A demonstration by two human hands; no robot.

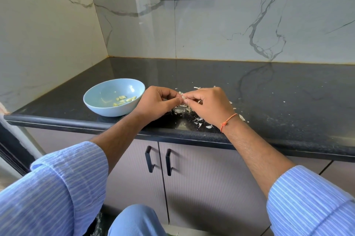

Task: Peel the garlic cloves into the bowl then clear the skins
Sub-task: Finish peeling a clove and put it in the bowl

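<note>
Head view shows both hands meeting just above the dark bench [269,90], close to its front edge. The left hand [156,102] curls its fingers [177,100] round a small garlic clove [184,97], pinching it steady, while the right hand [208,105] nips at the same clove from the other side, seemingly to pull the papery skin away. Holding the clove between the two hands, low over the bench, lets loose flakes drop onto one spot: the skins [184,110] lie scattered under and around the hands, some out past the right wrist, which wears an orange thread [227,120]. The pale blue bowl [96,101] stands just beside the left hand, near enough for a short drop, and already holds a few peeled cloves [124,100]. By my judgement peeling is under way and the clearing of skins is not yet begun
</note>
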